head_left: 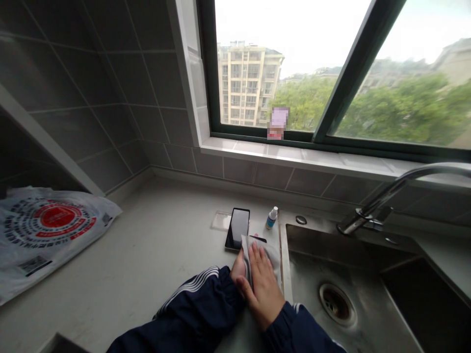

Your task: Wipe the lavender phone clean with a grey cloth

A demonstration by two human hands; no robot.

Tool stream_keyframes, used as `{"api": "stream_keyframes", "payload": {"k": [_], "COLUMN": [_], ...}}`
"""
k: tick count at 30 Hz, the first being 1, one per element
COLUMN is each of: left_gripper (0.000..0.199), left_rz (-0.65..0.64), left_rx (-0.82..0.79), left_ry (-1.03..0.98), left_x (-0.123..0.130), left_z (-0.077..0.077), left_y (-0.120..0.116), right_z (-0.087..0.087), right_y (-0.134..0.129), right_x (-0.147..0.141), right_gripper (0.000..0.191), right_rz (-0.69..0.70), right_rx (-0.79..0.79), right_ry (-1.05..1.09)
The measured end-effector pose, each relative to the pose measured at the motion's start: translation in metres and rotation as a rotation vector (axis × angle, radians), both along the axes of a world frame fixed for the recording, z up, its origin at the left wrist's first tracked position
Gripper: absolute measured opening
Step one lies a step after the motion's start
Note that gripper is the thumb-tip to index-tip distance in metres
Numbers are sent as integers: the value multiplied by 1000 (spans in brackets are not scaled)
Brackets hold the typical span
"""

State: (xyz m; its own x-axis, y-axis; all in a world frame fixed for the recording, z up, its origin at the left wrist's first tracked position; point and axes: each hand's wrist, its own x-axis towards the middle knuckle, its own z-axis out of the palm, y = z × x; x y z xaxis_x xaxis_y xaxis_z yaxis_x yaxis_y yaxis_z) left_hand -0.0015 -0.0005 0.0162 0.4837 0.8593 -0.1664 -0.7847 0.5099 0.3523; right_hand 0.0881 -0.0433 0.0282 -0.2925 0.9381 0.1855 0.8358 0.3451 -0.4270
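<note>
A grey cloth (274,255) lies between my two hands over the counter, just left of the sink. My right hand (263,289) presses on it from above, its fingers stretched along the cloth and the thumb apart. Under and left of the cloth is my left hand (238,267), its fingers mostly hidden. A dark-edged flat object (260,239) sticks out past the cloth's far edge; most of it is covered. Just beyond the hands lies a smartphone (238,228), screen up, partly over a clear phone case (220,220). A small white-capped spray bottle (272,218) stands to its right.
On the right is a steel sink (305,264) with a drain (336,304) and a curved faucet (368,211). A printed plastic bag (55,230) takes up the counter's (165,220) left end. A tiled windowsill (257,149) runs along the back.
</note>
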Motion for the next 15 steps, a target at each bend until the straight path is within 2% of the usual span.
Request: {"api": "stream_keyframes", "payload": {"k": [4, 6, 9, 12, 15], "left_gripper": [73, 76, 78, 79, 79], "left_rz": [-92, -99, -78, -76, -100], "left_rx": [-82, -101, -87, -64, -42], "left_ry": [11, 16, 30, 30, 17], "left_x": [0, -2, -5, -7, -8], "left_z": [4, 9, 13, 12, 9], "left_y": [7, 7, 6, 6, 7], "right_z": [-6, -12, -24, -27, -17], "right_y": [-34, -52, -73, -76, -63], "right_x": [3, 3, 5, 8, 10], "right_gripper": [77, 84, 93, 90, 83], "right_rz": [46, 84, 68, 89, 148], "right_rx": [32, 58, 78, 63, 8], "right_ry": [-17, -11, 2, 6, -1]}}
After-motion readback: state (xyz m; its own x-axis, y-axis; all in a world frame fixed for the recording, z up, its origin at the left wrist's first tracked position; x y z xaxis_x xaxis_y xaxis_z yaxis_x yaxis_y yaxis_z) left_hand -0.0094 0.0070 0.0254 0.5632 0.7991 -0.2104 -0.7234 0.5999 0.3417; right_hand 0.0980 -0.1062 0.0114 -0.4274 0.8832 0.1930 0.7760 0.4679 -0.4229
